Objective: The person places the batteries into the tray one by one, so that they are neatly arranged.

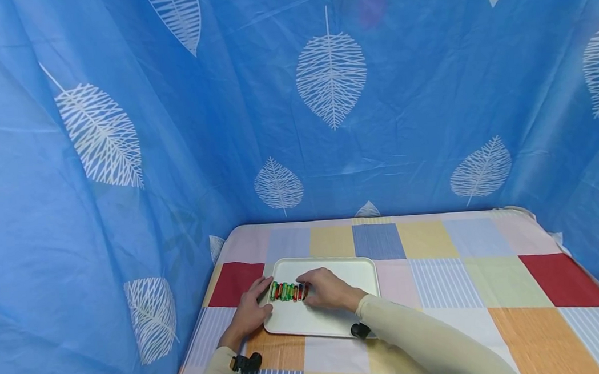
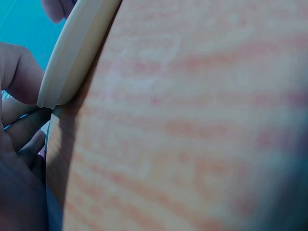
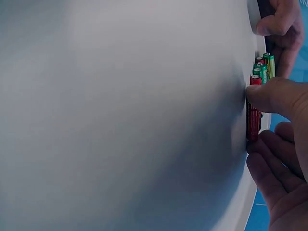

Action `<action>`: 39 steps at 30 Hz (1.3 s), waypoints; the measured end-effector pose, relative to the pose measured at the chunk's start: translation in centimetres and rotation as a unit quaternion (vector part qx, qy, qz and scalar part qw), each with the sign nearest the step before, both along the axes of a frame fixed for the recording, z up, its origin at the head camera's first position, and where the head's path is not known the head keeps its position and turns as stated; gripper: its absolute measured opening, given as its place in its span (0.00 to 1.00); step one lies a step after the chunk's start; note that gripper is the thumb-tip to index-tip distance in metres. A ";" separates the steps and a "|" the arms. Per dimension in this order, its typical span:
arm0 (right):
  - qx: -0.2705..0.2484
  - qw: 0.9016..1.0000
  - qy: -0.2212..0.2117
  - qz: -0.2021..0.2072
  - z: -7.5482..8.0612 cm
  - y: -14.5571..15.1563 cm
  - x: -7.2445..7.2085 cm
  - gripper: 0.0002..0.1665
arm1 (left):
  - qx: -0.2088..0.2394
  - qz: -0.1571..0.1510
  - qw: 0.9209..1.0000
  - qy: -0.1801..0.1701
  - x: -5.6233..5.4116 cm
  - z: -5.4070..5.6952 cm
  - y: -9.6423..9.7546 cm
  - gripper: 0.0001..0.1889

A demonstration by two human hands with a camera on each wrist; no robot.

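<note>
Green and red batteries [image 1: 287, 292] lie side by side in a row on a white tray [image 1: 333, 322], toward its left side. My right hand [image 1: 328, 290] is at the row's right end. In the right wrist view its thumb and fingers pinch a red battery [image 3: 254, 115] by its two ends. Several more batteries stand behind that one, partly hidden. My left hand [image 1: 250, 313] rests at the tray's left rim, its thumb and forefinger spread along the edge. In the left wrist view its thumb [image 2: 24, 77] touches the rim, while other fingers hang below.
A patchwork cloth [image 1: 439, 281] covers the table under the tray. Blue curtains [image 1: 403, 117] with white leaf prints hang behind and at both sides. A dark wrist camera [image 1: 360, 330] sits under the right forearm, over the tray's front edge.
</note>
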State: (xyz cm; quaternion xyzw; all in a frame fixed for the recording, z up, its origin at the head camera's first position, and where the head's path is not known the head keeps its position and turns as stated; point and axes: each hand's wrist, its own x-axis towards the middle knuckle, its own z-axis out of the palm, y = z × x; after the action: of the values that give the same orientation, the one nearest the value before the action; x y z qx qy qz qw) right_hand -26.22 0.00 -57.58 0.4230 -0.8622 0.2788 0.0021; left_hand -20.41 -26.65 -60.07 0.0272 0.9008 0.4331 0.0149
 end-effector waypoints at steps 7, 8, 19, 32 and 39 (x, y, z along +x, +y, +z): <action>0.013 1.000 0.021 -0.004 0.0 -0.3 0.0 0.29 | -0.010 0.004 1.000 -0.006 0.0 0.2 0.1 0.42; 0.015 1.000 0.024 -0.006 0.0 -0.4 0.1 0.29 | -0.010 0.004 1.000 -0.006 0.0 0.2 0.1 0.42; -0.051 0.998 -0.025 -0.016 0.1 -0.2 0.1 0.29 | -0.007 0.004 1.000 -0.004 0.2 0.0 0.1 0.41; -0.144 0.984 -0.097 -0.026 0.2 -3.1 -0.1 0.31 | -0.003 -0.002 1.000 0.001 -0.3 -0.2 0.0 0.40; -0.117 0.988 -0.080 -0.058 -0.4 -5.0 -0.1 0.31 | -0.003 0.000 1.000 0.006 -0.3 -0.1 0.0 0.39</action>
State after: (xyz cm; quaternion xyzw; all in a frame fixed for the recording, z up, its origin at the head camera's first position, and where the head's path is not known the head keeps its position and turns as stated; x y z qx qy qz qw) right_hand -26.29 -4.99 -57.95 0.3454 -0.8441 0.4102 -0.0015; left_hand -20.70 -26.64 -60.21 0.0303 0.9022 0.4301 0.0095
